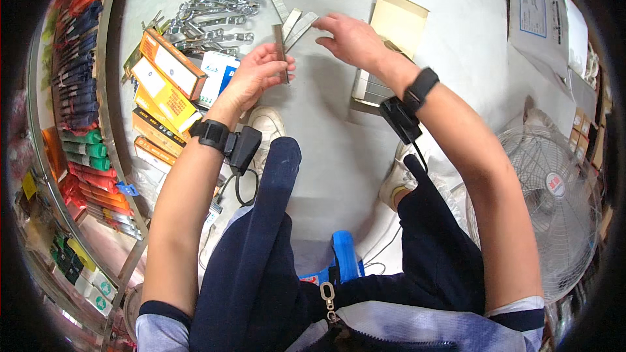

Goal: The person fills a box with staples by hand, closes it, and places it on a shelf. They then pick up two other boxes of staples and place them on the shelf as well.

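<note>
My left hand (264,71) holds a narrow dark metal strip (279,51), which looks like a stick of staples, upright between thumb and fingers. Behind it, several silvery strips of staples (301,29) lie fanned out on the grey floor. The fingertips of my right hand (345,39) are at the upper end of the rightmost strip, thumb and forefinger apart; whether they touch it I cannot tell. Under my right forearm lies an open cardboard box (398,22) with its pale lid raised and more grey strips (374,87) inside, partly hidden by the arm.
Combination wrenches (220,10) are heaped at the upper left. Orange and yellow cartons (168,107) are piled left of my left forearm, beside a white-and-blue box (215,76). A rack of packed tools (80,73) lines the left. A caged fan (543,195) and a large carton (538,29) stand right.
</note>
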A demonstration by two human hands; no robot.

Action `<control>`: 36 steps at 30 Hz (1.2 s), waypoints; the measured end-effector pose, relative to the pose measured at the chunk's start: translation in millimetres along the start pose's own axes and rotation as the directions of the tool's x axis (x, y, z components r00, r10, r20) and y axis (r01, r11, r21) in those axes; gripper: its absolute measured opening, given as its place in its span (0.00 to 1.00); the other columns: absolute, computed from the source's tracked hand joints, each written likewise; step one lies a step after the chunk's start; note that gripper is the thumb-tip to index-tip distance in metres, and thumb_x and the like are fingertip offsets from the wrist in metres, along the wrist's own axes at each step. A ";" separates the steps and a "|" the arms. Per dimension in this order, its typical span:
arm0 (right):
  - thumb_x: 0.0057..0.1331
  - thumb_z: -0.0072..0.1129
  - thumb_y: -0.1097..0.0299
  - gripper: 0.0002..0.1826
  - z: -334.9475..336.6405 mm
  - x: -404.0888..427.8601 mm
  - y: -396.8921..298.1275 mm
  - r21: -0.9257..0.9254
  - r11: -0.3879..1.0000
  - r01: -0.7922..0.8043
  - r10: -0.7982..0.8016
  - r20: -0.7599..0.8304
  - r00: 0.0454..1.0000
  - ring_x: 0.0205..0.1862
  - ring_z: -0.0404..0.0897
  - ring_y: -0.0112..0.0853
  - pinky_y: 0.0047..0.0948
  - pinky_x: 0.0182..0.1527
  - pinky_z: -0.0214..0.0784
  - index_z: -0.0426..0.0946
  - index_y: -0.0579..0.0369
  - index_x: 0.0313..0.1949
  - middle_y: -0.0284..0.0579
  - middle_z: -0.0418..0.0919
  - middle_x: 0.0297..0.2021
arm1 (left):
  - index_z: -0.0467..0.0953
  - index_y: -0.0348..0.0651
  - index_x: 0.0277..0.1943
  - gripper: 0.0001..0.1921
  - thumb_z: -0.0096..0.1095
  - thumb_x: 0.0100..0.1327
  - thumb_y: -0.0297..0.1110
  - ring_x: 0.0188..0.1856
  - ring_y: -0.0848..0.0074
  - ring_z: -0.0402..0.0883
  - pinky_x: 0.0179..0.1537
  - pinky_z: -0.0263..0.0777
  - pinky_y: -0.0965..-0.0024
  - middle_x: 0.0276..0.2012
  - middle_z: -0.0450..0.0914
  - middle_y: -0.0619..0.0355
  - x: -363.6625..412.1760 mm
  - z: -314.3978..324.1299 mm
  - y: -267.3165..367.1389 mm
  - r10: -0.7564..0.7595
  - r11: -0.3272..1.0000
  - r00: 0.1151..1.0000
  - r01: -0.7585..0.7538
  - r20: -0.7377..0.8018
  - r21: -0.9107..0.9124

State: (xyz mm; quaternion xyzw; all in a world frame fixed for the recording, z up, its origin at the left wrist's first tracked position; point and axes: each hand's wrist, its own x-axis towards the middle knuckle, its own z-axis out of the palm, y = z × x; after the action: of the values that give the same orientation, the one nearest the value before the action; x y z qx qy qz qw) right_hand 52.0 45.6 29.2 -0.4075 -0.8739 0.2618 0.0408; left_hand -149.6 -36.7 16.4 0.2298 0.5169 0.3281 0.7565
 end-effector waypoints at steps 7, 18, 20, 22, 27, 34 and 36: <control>0.55 0.50 0.70 0.14 33.4 60.0 -18.4 -0.403 0.859 0.316 -0.287 0.133 0.949 0.47 0.68 0.33 0.32 0.44 0.65 0.70 0.52 0.43 0.35 0.71 0.42 | 0.63 0.39 0.50 0.17 0.50 0.56 0.23 0.40 0.75 0.74 0.48 0.69 0.66 0.37 0.73 0.58 -19.5 -37.6 0.9 0.046 0.962 0.991 -0.078 -0.125 -0.261; 0.53 0.51 0.69 0.04 52.5 58.6 -10.3 -0.360 0.893 0.269 -0.249 0.101 0.963 0.38 0.75 0.36 0.35 0.37 0.67 0.74 0.53 0.28 0.41 0.75 0.30 | 0.66 0.39 0.48 0.12 0.50 0.62 0.28 0.40 0.76 0.75 0.45 0.72 0.68 0.36 0.74 0.58 -25.8 -52.0 4.4 0.058 0.940 0.986 -0.106 -0.155 -0.323; 0.53 0.51 0.69 0.05 51.3 53.6 -9.7 -0.341 0.905 0.256 -0.235 0.102 0.967 0.36 0.76 0.38 0.35 0.37 0.67 0.74 0.54 0.28 0.42 0.76 0.28 | 0.66 0.39 0.47 0.11 0.50 0.62 0.28 0.40 0.76 0.75 0.45 0.72 0.69 0.37 0.74 0.58 -23.9 -48.8 4.5 0.049 0.940 0.986 -0.099 -0.159 -0.326; 0.54 0.55 0.68 0.07 40.9 48.5 -20.8 -0.028 0.999 -0.035 0.039 0.172 0.984 0.33 0.76 0.34 0.30 0.37 0.67 0.76 0.56 0.31 0.43 0.78 0.26 | 0.66 0.39 0.47 0.11 0.50 0.62 0.29 0.41 0.77 0.75 0.45 0.72 0.69 0.37 0.75 0.58 -23.9 -48.1 5.2 0.042 0.941 0.984 -0.098 -0.175 -0.324; 0.55 0.59 0.67 0.11 15.1 33.3 -24.4 0.556 0.791 -0.255 0.078 0.321 0.944 0.32 0.74 0.24 0.24 0.39 0.66 0.77 0.56 0.37 0.39 0.79 0.29 | 0.69 0.42 0.43 0.08 0.52 0.62 0.31 0.40 0.79 0.75 0.43 0.71 0.74 0.37 0.76 0.59 -19.8 -38.0 4.1 0.056 0.956 0.982 -0.105 -0.181 -0.275; 0.56 0.59 0.66 0.12 -0.8 4.2 -7.8 0.636 0.738 -0.227 0.071 0.262 0.962 0.33 0.73 0.22 0.22 0.40 0.66 0.77 0.57 0.38 0.36 0.79 0.29 | 0.73 0.48 0.38 0.06 0.57 0.59 0.36 0.37 0.86 0.74 0.34 0.66 0.80 0.33 0.77 0.67 -1.2 -6.4 -5.5 -0.056 0.996 0.968 0.037 -0.247 -0.079; 0.57 0.58 0.65 0.11 -13.5 -6.1 -1.4 0.633 0.726 -0.269 0.151 0.235 0.960 0.32 0.72 0.20 0.20 0.36 0.65 0.77 0.56 0.39 0.34 0.78 0.29 | 0.74 0.47 0.39 0.07 0.58 0.58 0.35 0.35 0.86 0.74 0.33 0.65 0.80 0.32 0.77 0.67 12.6 -9.2 -20.0 -0.081 0.996 0.964 0.089 -0.254 0.019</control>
State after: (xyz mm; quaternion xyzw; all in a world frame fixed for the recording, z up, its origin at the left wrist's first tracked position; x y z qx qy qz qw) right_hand 58.9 46.1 42.3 -0.4400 -0.6733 0.5890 0.0786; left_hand -149.8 -40.9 -8.6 0.1754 0.6233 0.3141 0.6943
